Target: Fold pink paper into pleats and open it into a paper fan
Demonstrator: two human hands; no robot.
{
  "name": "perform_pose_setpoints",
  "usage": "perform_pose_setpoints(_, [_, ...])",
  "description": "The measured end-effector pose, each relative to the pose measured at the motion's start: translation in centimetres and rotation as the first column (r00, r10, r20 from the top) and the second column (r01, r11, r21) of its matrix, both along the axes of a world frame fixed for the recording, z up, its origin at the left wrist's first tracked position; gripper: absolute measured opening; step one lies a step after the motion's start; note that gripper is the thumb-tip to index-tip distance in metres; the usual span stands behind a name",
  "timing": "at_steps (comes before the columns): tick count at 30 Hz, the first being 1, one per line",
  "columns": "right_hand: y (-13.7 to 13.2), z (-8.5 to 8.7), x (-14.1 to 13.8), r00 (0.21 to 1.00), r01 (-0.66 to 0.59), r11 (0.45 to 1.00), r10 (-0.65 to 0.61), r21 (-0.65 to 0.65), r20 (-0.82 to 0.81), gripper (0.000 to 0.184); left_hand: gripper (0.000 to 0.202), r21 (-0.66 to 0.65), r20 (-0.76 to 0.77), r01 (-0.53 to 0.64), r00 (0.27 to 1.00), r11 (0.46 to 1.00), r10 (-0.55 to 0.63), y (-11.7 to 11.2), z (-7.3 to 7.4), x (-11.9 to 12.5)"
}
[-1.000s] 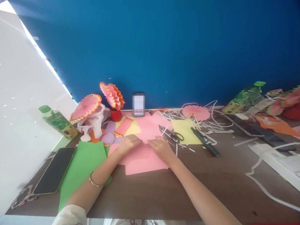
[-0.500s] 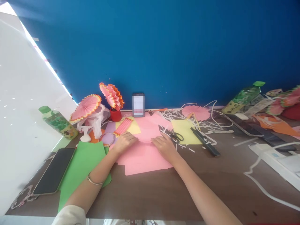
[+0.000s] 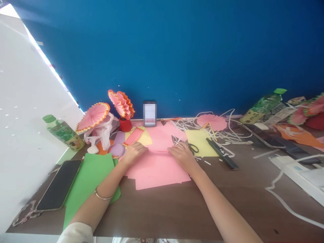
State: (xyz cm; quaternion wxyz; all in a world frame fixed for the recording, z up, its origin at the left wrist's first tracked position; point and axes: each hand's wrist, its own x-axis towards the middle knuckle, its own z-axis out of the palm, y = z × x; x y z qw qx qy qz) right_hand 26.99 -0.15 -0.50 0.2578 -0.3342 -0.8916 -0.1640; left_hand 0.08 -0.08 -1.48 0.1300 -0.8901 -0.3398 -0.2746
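Pink paper sheets (image 3: pixel 158 172) lie stacked in front of me, with a narrow fold line running across between my hands. At the left end of that fold, my left hand (image 3: pixel 135 153) has its fingers closed on the pink paper. My right hand (image 3: pixel 182 156) grips the paper at the right end, fingers bent over the edge. Just beyond my left hand rests a pleated pink strip (image 3: pixel 134 135) with orange edges, on yellow paper. Black-handled scissors (image 3: pixel 193 148) sit partly hidden behind my right hand.
Green paper (image 3: pixel 88 182) and a phone (image 3: pixel 59 185) lie left, near a green bottle (image 3: pixel 63 133). A red pot (image 3: pixel 125 125) holds a pleated paper flower (image 3: pixel 121 104). A small screen (image 3: pixel 150 114) leans on the wall. Right are a black cutter-like tool (image 3: pixel 222 154) and a power strip (image 3: pixel 298 175).
My right hand has slid slightly to the right along the fold, covering more of the scissors. My left hand stays almost in place.
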Motion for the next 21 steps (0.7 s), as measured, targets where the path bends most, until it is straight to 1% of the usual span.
perform_pose_setpoints(4, [0.12,0.11,0.19,0.999,-0.002,1.0,0.003,0.03,-0.036,0.025,0.018,-0.009,0.02,-0.042,0.999,0.999,0.042,0.09,-0.25,-0.31])
perform_pose_setpoints(9, [0.23,-0.08,0.31,0.999,0.007,1.0,-0.007,0.006,-0.041,0.027,0.019,-0.02,0.02,-0.064,0.998,0.998,0.065,0.15,-0.35,-0.34])
perform_pose_setpoints(14, [0.36,-0.34,0.34,0.998,0.02,1.0,-0.02,-0.002,-0.055,0.03,0.019,0.0,0.026,-0.107,0.994,0.994,0.107,0.22,-0.19,-0.42])
perform_pose_setpoints(21, [0.38,-0.43,0.24,0.997,-0.009,1.0,0.01,0.005,-0.079,0.02,0.019,-0.026,0.068,-0.077,0.995,0.997,0.079,0.35,-0.56,-0.42])
